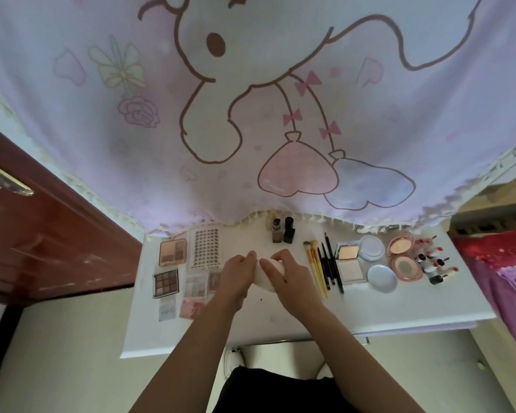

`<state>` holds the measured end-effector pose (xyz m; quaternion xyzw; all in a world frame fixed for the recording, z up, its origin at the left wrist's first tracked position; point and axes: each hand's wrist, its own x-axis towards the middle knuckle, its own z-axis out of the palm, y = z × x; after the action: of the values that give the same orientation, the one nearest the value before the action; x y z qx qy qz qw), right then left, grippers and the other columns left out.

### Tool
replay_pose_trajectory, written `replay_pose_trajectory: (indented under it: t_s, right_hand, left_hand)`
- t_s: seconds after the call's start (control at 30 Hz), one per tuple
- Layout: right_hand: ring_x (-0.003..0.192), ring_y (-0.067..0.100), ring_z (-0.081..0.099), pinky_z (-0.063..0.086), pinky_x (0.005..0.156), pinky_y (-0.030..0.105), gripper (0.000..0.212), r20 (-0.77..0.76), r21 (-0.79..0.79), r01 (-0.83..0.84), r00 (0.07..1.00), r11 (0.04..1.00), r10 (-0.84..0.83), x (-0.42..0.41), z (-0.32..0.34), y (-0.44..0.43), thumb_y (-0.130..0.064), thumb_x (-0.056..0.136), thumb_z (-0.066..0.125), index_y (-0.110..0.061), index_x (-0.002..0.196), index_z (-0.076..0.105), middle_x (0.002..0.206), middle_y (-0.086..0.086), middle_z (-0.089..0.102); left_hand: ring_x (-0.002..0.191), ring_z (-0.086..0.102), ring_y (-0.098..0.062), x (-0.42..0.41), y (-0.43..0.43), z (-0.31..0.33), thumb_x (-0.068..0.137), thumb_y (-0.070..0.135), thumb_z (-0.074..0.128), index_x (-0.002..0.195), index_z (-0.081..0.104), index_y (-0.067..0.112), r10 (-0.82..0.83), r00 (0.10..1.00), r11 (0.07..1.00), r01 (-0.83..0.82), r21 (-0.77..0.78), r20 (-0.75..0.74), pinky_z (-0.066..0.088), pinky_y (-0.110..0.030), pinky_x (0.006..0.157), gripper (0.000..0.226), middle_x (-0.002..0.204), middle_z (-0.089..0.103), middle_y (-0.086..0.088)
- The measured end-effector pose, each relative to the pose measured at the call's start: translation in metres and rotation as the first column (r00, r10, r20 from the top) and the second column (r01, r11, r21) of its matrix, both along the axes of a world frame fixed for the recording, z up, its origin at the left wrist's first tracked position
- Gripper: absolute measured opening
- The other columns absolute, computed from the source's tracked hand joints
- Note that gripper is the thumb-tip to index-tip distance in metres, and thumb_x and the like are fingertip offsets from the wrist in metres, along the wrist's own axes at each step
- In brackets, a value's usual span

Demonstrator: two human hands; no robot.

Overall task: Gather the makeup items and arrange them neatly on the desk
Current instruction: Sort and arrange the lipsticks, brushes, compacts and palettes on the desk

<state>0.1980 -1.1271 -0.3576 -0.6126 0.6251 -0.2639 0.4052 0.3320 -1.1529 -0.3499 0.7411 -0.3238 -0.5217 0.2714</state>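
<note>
Fingers of left hand (239, 271) and right hand (288, 275) grasp a white round item (265, 282), possibly a puff, on the surface (280, 317) just in front of the two dark bottles (283, 232).

Forearms converge; left hand (238, 272) and right hand (289, 277) grip a white item (262, 279).
</note>
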Motion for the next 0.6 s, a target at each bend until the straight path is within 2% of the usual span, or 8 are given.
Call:
replay_pose_trajectory:
  t_s: [0.1, 0.17, 0.23, 0.3, 0.37, 0.4, 0.47, 0.6]
  right_hand:
    - [0.067, 0.004, 0.059, 0.039, 0.055, 0.013, 0.033, -0.093, -0.099, -0.067, 0.994, 0.993, 0.058, -0.006, 0.002, 0.003, -0.057, 0.097, 0.045, -0.026, 0.108, 0.051, 0.081, -0.009, 0.061]
    - [0.07, 0.003, 0.06, 0.041, 0.056, 0.013, 0.038, -0.03, -0.054, -0.01, 1.0, 0.998, 0.008, -0.006, 0.003, 0.003, -0.063, 0.093, 0.046, -0.028, 0.107, 0.052, 0.085, -0.008, 0.063]
    - [0.067, 0.007, 0.062, 0.045, 0.058, 0.015, 0.055, 0.142, 0.178, 0.083, 0.984, 0.981, -0.109, -0.003, 0.009, 0.0, -0.074, 0.086, 0.041, -0.024, 0.104, 0.056, 0.09, -0.001, 0.066]
    - [0.06, 0.012, 0.06, 0.047, 0.056, 0.023, 0.076, 0.335, 0.53, 0.037, 0.909, 0.847, -0.248, 0.001, 0.017, -0.004, -0.081, 0.086, 0.03, -0.015, 0.107, 0.06, 0.087, 0.007, 0.068]
    - [0.053, 0.013, 0.053, 0.043, 0.05, 0.023, 0.081, 0.444, 0.713, -0.056, 0.808, 0.699, -0.387, 0.002, 0.019, -0.007, -0.078, 0.09, 0.033, -0.005, 0.108, 0.06, 0.078, 0.01, 0.066]
    - [0.053, 0.012, 0.052, 0.042, 0.049, 0.022, 0.073, 0.474, 0.728, -0.068, 0.768, 0.682, -0.429, 0.002, 0.019, -0.008, -0.071, 0.092, 0.041, -0.003, 0.111, 0.059, 0.079, 0.01, 0.066]
    - [0.058, 0.012, 0.055, 0.046, 0.054, 0.023, 0.048, 0.531, 0.635, -0.047, 0.751, 0.771, -0.392, 0.002, 0.013, -0.012, -0.052, 0.095, 0.057, -0.011, 0.119, 0.054, 0.093, 0.011, 0.067]
    - [0.078, 0.017, 0.066, 0.053, 0.068, 0.023, 0.041, 0.465, 0.374, -0.038, 0.872, 0.927, -0.152, 0.001, 0.012, -0.016, -0.035, 0.089, 0.071, -0.026, 0.123, 0.049, 0.115, 0.003, 0.061]
  left_hand:
    - [0.053, 0.033, -0.014, -0.004, -0.001, 0.006, 0.096, 0.035, 0.045, 0.087, 0.056, 0.006, 0.043, 0.998, 0.994, -0.038, 0.101, -0.046, 0.026, -0.022, 0.045, 0.032, 0.068, 0.041, -0.007]
    - [0.057, 0.038, -0.015, -0.004, 0.0, 0.005, 0.097, 0.038, 0.044, 0.086, 0.055, 0.008, 0.003, 1.0, 1.0, -0.003, 0.029, -0.004, 0.031, -0.024, 0.048, 0.034, 0.072, 0.045, -0.006]
    - [0.069, 0.045, -0.016, -0.001, 0.001, 0.003, 0.098, 0.044, 0.043, 0.09, 0.056, 0.012, -0.055, 0.997, 0.992, 0.061, -0.106, 0.058, 0.039, -0.03, 0.058, 0.036, 0.082, 0.051, -0.005]
    - [0.075, 0.048, -0.016, 0.002, 0.001, 0.004, 0.1, 0.046, 0.041, 0.093, 0.056, 0.014, -0.112, 0.987, 0.971, 0.133, -0.198, 0.115, 0.042, -0.034, 0.066, 0.036, 0.088, 0.054, -0.005]
    - [0.076, 0.049, -0.016, 0.006, 0.001, 0.003, 0.101, 0.045, 0.041, 0.093, 0.055, 0.014, -0.146, 0.971, 0.956, 0.188, -0.226, 0.189, 0.044, -0.034, 0.069, 0.035, 0.088, 0.055, -0.005]
    - [0.076, 0.049, -0.015, 0.008, 0.0, 0.003, 0.101, 0.044, 0.041, 0.092, 0.055, 0.013, -0.141, 0.97, 0.956, 0.185, -0.229, 0.197, 0.043, -0.033, 0.068, 0.035, 0.087, 0.054, -0.005]
    - [0.073, 0.046, -0.015, 0.013, -0.003, 0.001, 0.1, 0.043, 0.043, 0.09, 0.055, 0.013, -0.093, 0.987, 0.973, 0.118, -0.199, 0.129, 0.038, -0.031, 0.063, 0.034, 0.085, 0.052, -0.005]
    - [0.079, 0.05, -0.019, 0.021, -0.007, -0.002, 0.099, 0.046, 0.042, 0.095, 0.056, 0.016, -0.034, 0.999, 0.994, 0.038, -0.099, 0.04, 0.041, -0.033, 0.064, 0.033, 0.093, 0.055, -0.008]
